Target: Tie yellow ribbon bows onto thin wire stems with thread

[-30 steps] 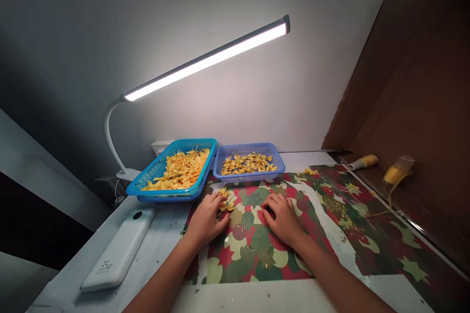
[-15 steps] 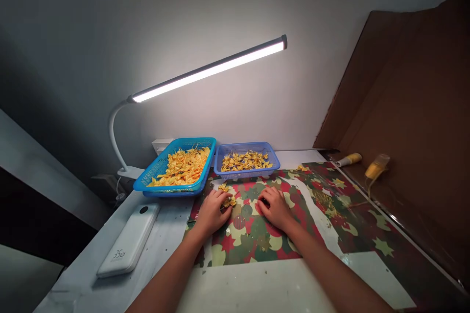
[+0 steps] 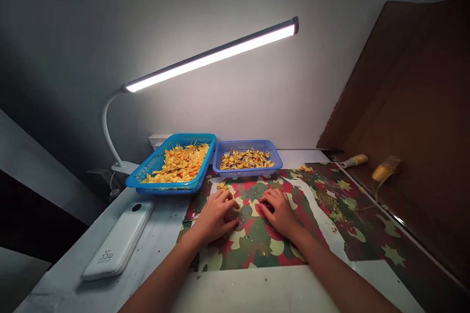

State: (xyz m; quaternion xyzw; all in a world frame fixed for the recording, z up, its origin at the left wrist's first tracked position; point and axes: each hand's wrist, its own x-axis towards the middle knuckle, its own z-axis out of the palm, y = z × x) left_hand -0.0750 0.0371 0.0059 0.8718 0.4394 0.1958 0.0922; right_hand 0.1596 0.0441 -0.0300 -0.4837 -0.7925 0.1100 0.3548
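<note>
My left hand point(image 3: 217, 215) lies low over the camouflage-patterned mat point(image 3: 253, 242), its thumb apart from the fingers. Under and just beyond its fingertips are small yellow ribbon bows point(image 3: 222, 186), partly hidden by the hand. To the right, my right hand point(image 3: 281, 212) rests on the mat with curled fingers, thumb and fingertips drawn towards each other. Whatever its fingertips hold is too small to make out. Behind the hands stand a turquoise basket point(image 3: 134, 182) heaped with yellow ribbon bows and a blue-violet basket point(image 3: 275, 168) holding more bows with gold ties.
A lit desk lamp point(image 3: 213, 56) stretches above the baskets. At left lies a white power bank point(image 3: 119, 242). Gold tie scraps point(image 3: 330, 204) are scattered on the mat's right side. Cardboard point(image 3: 404, 88) leans at the right, with a yellow-and-white tube point(image 3: 354, 160) beside it.
My left hand has shifted slightly right, covering the bow that showed by its fingertips. My right hand stays at nearly the same place. The whole view has moved a little closer.
</note>
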